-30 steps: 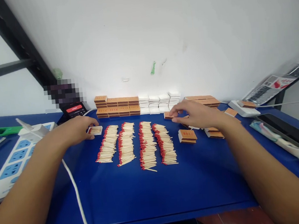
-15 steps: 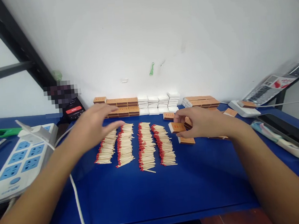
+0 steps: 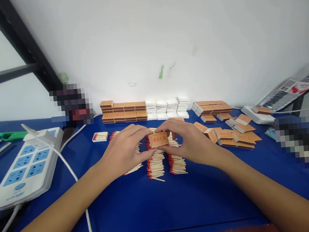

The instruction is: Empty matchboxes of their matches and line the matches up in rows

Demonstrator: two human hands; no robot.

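Observation:
Both of my hands hold one orange matchbox (image 3: 158,139) above the rows of red-tipped matches (image 3: 155,165) laid on the blue table (image 3: 178,204). My left hand (image 3: 125,149) pinches its left end, and my right hand (image 3: 189,142) pinches its right end. An open tray filled with matches (image 3: 100,136) lies to the left, apart from my hands. Loose orange matchboxes (image 3: 231,132) are scattered to the right.
Stacked orange matchboxes (image 3: 123,110), white trays (image 3: 167,107) and more orange boxes (image 3: 212,107) line the wall. A white power strip (image 3: 26,165) with its cable (image 3: 76,180) lies at the left. A green-handled tool (image 3: 8,135) is at far left.
My right hand picked a matchbox from the right pile and carried it to the middle. My left hand let go of the filled tray and came over to grip the box too.

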